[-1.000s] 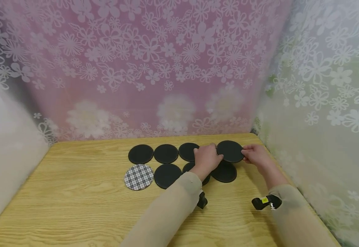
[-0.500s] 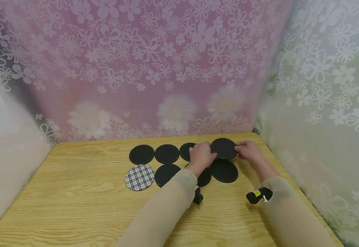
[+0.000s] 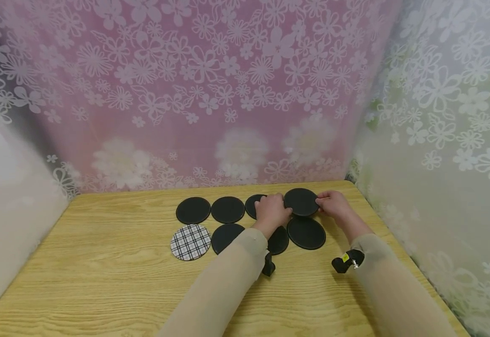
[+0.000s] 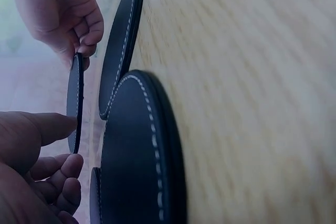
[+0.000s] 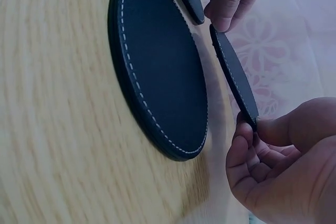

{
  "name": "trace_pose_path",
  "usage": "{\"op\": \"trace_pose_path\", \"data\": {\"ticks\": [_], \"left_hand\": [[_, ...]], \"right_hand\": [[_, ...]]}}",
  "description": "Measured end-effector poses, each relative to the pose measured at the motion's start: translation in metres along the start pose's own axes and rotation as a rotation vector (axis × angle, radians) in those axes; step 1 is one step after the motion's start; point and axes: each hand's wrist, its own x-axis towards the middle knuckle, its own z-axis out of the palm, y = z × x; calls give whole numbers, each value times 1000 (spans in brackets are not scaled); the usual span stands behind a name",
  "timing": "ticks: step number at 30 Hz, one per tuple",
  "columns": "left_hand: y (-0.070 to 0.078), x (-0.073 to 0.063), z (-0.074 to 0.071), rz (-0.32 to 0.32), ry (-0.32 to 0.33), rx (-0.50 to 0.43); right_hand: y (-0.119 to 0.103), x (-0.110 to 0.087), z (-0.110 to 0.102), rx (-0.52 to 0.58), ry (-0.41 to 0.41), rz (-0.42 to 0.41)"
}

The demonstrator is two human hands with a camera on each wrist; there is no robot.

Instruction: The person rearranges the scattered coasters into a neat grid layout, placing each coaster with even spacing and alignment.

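Observation:
A round black coaster (image 3: 301,202) with white edge stitching is held raised off the table at the back right. My right hand (image 3: 335,206) pinches its right edge between thumb and curled fingers, as the right wrist view confirms. At its left edge, my left hand (image 3: 272,213) grips it with the thumb on top and fingers below. Just in front lies another black coaster (image 3: 306,233) flat on the table. Beneath my left wrist another black coaster (image 3: 278,241) is partly covered. Behind the left hand a black coaster (image 3: 253,206) shows only in part.
To the left, more black coasters (image 3: 193,210) lie in two rows on the wooden table (image 3: 101,271). A plaid coaster (image 3: 190,242) lies at the front row's left end. Flowered pink sheeting (image 3: 186,93) stands behind, and a pale flowered sheet (image 3: 451,164) borders the right side.
Both hands have moved left and slightly back with the raised coaster between them. More of the coaster in front of it shows now. The coasters on the table have stayed put.

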Motion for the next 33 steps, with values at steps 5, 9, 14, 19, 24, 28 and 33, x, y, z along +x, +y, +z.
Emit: {"op": "trace_pose_path", "data": {"ticks": [5,9,14,19,24,28,33], "left_hand": [[-4,4,2,-19,-14,-4],[-10,11,8,-19,-20,-2],[-13,19,13,-16,-26,-1],[-11,15,9,-21,-22,22],[-11,18,11,-32,-25,40],[-11,18,10,-31,-34,55],[-11,14,6,-26,-33,76]], "right_hand": [[5,12,4,-25,-2,5],[6,18,8,-39,5,18],[4,16,13,-37,26,16],[3,16,17,-55,54,11],[7,22,21,-86,87,9],[10,23,23,-117,99,6],[9,17,26,-218,86,-15]]}}
